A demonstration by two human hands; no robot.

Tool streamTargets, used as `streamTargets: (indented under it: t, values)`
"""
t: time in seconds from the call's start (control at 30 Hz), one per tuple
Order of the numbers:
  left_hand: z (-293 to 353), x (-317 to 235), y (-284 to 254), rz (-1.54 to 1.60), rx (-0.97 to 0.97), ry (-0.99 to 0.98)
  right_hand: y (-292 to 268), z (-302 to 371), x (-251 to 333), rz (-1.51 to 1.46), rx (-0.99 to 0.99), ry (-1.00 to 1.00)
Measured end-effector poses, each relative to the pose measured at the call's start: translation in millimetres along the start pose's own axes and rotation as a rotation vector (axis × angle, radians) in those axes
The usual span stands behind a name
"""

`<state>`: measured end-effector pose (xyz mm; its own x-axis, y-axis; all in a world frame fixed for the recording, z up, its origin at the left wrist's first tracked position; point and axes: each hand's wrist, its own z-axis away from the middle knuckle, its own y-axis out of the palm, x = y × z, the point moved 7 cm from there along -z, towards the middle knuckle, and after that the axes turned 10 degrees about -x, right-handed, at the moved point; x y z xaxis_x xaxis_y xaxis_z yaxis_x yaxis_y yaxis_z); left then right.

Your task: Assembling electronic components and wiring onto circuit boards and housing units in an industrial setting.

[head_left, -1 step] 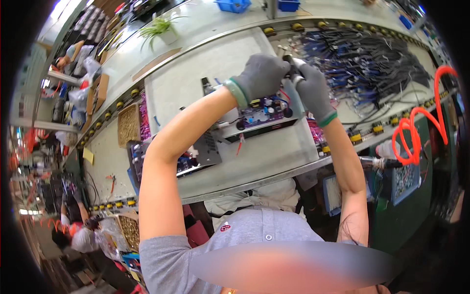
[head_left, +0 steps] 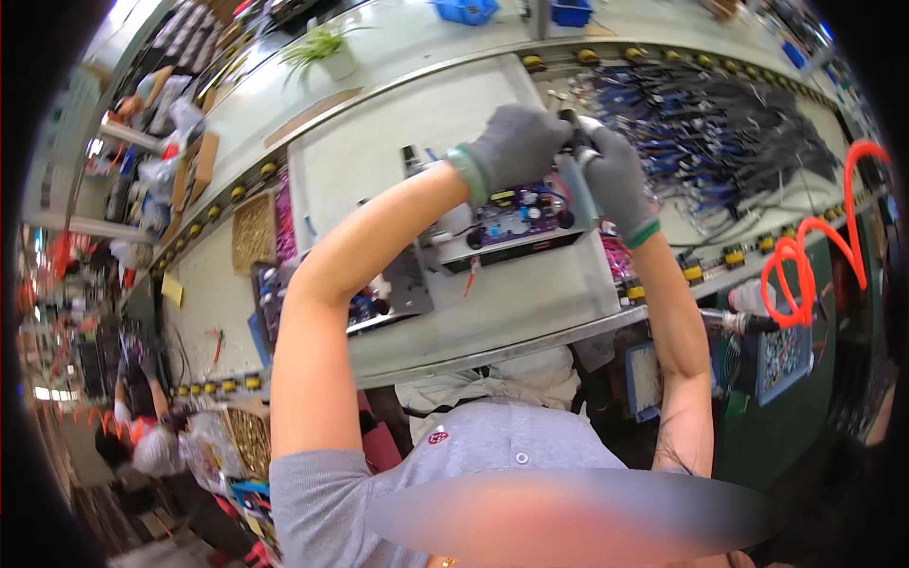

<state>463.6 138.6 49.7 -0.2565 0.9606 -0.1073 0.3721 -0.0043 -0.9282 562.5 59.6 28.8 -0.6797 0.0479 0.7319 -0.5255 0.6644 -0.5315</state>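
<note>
Both my hands wear grey work gloves with green cuffs. They meet over the far end of an open metal-cased unit with a purple circuit board (head_left: 521,216). My left hand (head_left: 523,147) is closed, its fingertips at a small black piece (head_left: 568,128). On the right side of that piece, my right hand (head_left: 615,172) is closed too, with thumb and fingers pinched. The piece's exact kind is hidden by the gloves. A red-tipped lead (head_left: 472,275) hangs off the unit's near side. Another open unit (head_left: 402,289) lies to the left, partly behind my left forearm.
A large heap of dark blue and black cable leads (head_left: 701,142) fills the right side. Trays of small parts (head_left: 254,235) stand left. A coiled orange air hose (head_left: 795,275) hangs at the right. Yellow-black rollers (head_left: 734,256) edge the bench. A co-worker (head_left: 156,450) is at lower left.
The whole view has shifted slightly, so the bench and units appear a little lower and farther right. My hands stay together at the same small piece.
</note>
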Motion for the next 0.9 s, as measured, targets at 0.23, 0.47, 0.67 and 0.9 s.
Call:
streamTargets:
  t: [0.23,0.47,0.67,0.9]
  values:
    - [-18.4,48.7,-27.5,0.24,0.09,-0.403,-21.0,-17.4,43.6,0.189,-0.258,-0.164]
    - [-32.7,50.5,-20.5,0.011,-0.105,-0.621,49.7,14.2,282.4,0.062,-0.444,-1.025]
    - [-33.9,17.3,-22.2,-0.01,-0.023,-0.625,131.2,89.5,353.0,-0.043,0.414,-0.94]
    - [-11.4,11.4,-41.1,-0.047,-0.231,-0.621,109.0,-5.7,291.9,0.128,0.011,-0.842]
